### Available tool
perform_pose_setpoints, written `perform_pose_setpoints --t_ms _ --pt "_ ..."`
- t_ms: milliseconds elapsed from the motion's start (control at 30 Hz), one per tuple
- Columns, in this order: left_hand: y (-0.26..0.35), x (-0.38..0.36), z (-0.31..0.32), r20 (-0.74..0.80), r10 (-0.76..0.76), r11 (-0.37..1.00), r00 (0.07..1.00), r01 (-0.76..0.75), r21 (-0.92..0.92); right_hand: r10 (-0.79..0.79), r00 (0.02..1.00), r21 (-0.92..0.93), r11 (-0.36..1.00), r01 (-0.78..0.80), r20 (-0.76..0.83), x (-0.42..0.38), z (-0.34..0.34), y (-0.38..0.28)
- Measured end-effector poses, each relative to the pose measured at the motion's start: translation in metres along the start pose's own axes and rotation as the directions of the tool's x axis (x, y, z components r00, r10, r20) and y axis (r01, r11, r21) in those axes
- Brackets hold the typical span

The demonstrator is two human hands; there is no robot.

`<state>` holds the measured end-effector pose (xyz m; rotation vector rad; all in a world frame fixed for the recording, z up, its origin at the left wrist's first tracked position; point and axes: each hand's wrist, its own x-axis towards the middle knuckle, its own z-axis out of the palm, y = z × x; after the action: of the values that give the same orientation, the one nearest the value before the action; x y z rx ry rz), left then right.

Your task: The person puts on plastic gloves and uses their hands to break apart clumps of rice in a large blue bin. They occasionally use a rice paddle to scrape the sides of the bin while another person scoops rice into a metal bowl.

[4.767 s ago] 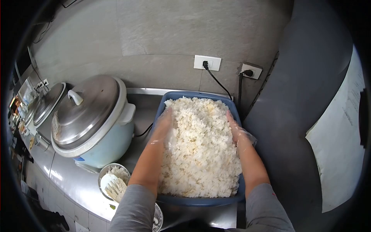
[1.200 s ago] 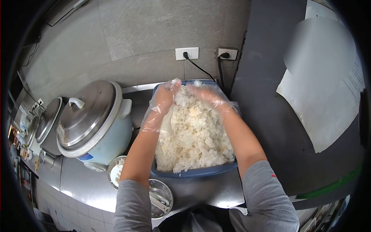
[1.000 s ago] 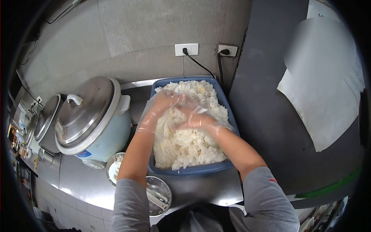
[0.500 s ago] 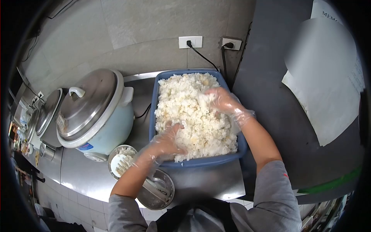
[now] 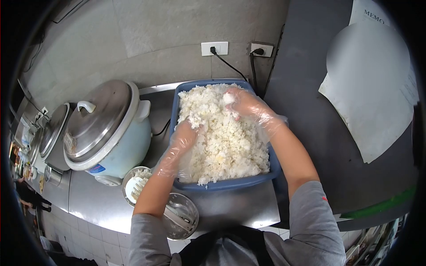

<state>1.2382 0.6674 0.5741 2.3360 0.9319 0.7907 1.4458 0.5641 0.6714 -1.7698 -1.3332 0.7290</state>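
A mound of cooked white rice [image 5: 230, 155] fills a blue plastic tub [image 5: 235, 182]. My left hand [image 5: 184, 137], in a clear plastic glove, is at the tub's left side, its fingers curled in on a clump of rice. Farther back, my right hand [image 5: 246, 104], gloved the same way, reaches over the rice from the right. Its fingers are bent round another white clump, and its fingertips are partly hidden by the rice.
Left of the tub stands a large rice cooker [image 5: 120, 142] with its metal lid on. Two metal bowls, one with rice [image 5: 132, 181] and one with a white-handled utensil [image 5: 188, 210], sit at the counter's front edge. Papers [image 5: 368, 106] lie on the dark surface at right.
My left hand has moved away from me along the tub's left side and closed on rice. My right hand has shifted slightly back and left. The view has moved a little.
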Motion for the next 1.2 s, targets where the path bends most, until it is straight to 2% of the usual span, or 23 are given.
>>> perform_pose_setpoints --t_ms 33,100,133,200,233,300,333,400,433,500,533,600,633,700,733,800,867,900,933,1000,1033,1133,1200 --pt "0.001 0.008 -0.004 0.016 0.001 0.999 1.0 -0.001 0.05 0.03 0.999 0.034 0.999 -0.029 -0.041 0.001 0.002 0.001" --pt "0.01 0.015 -0.012 -0.001 -0.005 0.97 1.0 0.005 0.244 0.076 0.996 -0.113 0.99 -0.082 -0.056 -0.007 -0.005 -0.011" --pt "0.015 0.019 -0.015 0.032 0.008 0.966 0.999 -0.016 0.257 0.098 0.993 -0.185 0.977 -0.109 -0.066 -0.011 -0.008 -0.018" --pt "0.025 0.028 -0.021 0.1 0.034 0.959 0.994 -0.06 0.277 -0.092 0.976 -0.357 0.934 0.015 -0.2 -0.005 -0.006 -0.005" --pt "0.042 0.027 -0.027 0.108 -0.027 0.944 0.994 -0.01 0.329 -0.194 0.948 -0.443 0.894 0.065 -0.251 -0.001 -0.004 0.002" --pt "0.075 0.025 -0.037 0.113 -0.149 0.899 0.982 0.087 0.43 -0.093 0.938 -0.235 0.972 0.012 -0.333 0.007 0.001 0.008" --pt "0.075 0.027 -0.037 0.153 -0.15 0.903 0.977 0.073 0.423 -0.037 0.93 -0.126 0.992 -0.01 -0.365 0.008 0.002 0.009" --pt "0.073 0.029 -0.04 0.232 -0.152 0.913 0.961 0.046 0.406 -0.003 0.987 0.075 0.997 0.015 -0.159 0.003 -0.006 0.005" --pt "0.065 0.027 -0.037 0.215 -0.077 0.933 0.974 -0.006 0.359 -0.002 0.999 0.175 0.985 0.011 -0.05 -0.001 -0.01 0.004" --pt "0.044 0.02 -0.028 0.167 0.072 0.956 0.983 -0.116 0.268 -0.114 0.992 0.255 0.962 0.097 0.052 -0.003 -0.017 0.02" --pt "0.053 0.014 -0.031 0.129 0.086 0.959 0.988 -0.117 0.257 -0.175 0.979 0.296 0.945 0.138 0.101 -0.005 -0.018 0.025" --pt "0.077 -0.001 -0.031 0.051 0.104 0.965 0.993 -0.113 0.235 -0.138 0.98 0.456 0.888 0.059 0.141 -0.008 -0.014 0.029" --pt "0.08 -0.005 -0.026 0.024 0.158 0.97 0.987 -0.159 0.183 -0.124 0.979 0.529 0.848 0.018 0.165 -0.01 -0.01 0.029" --pt "0.081 -0.007 -0.013 -0.043 0.265 0.962 0.963 -0.26 0.085 -0.112 0.986 0.523 0.852 0.031 0.125 -0.016 0.001 0.025" --pt "0.076 -0.009 -0.001 -0.063 0.224 0.961 0.973 -0.231 -0.155 -0.106 0.989 0.522 0.852 0.037 0.103 -0.019 0.008 0.024" --pt "0.071 -0.01 0.016 -0.069 0.137 0.789 0.988 -0.151 -0.596 -0.085 0.994 0.451 0.891 0.048 0.061 -0.022 0.02 0.024" --pt "0.075 -0.014 0.012 -0.15 0.117 0.854 0.982 -0.176 -0.49 -0.067 0.995 0.426 0.904 0.029 0.075 -0.028 0.027 0.023" --pt "0.073 -0.014 0.01 -0.168 0.128 0.859 0.978 -0.194 -0.474 0.009 1.0 0.3 0.954 -0.014 0.02 -0.028 0.032 0.026" --pt "0.073 -0.013 0.008 -0.186 0.141 0.862 0.972 -0.213 -0.459 -0.143 0.987 0.133 0.98 0.151 -0.07 -0.031 0.034 0.029" --pt "0.076 -0.013 0.004 -0.172 0.101 0.874 0.98 -0.17 -0.456 -0.459 0.874 -0.238 0.877 0.417 -0.159 -0.039 0.036 0.028" --pt "0.076 -0.013 0.003 -0.166 0.08 0.879 0.983 -0.148 -0.453 -0.371 0.923 -0.465 0.838 0.285 -0.104 -0.051 0.032 0.001" --pt "0.069 -0.013 0.003 -0.142 0.044 0.864 0.989 -0.109 -0.492 -0.338 0.941 -0.685 0.685 0.247 0.001 -0.05 0.038 0.002" --pt "0.063 -0.011 0.007 -0.149 0.028 0.847 0.988 -0.103 -0.521 -0.417 0.908 -0.713 0.624 0.32 0.042 -0.046 0.039 0.012"
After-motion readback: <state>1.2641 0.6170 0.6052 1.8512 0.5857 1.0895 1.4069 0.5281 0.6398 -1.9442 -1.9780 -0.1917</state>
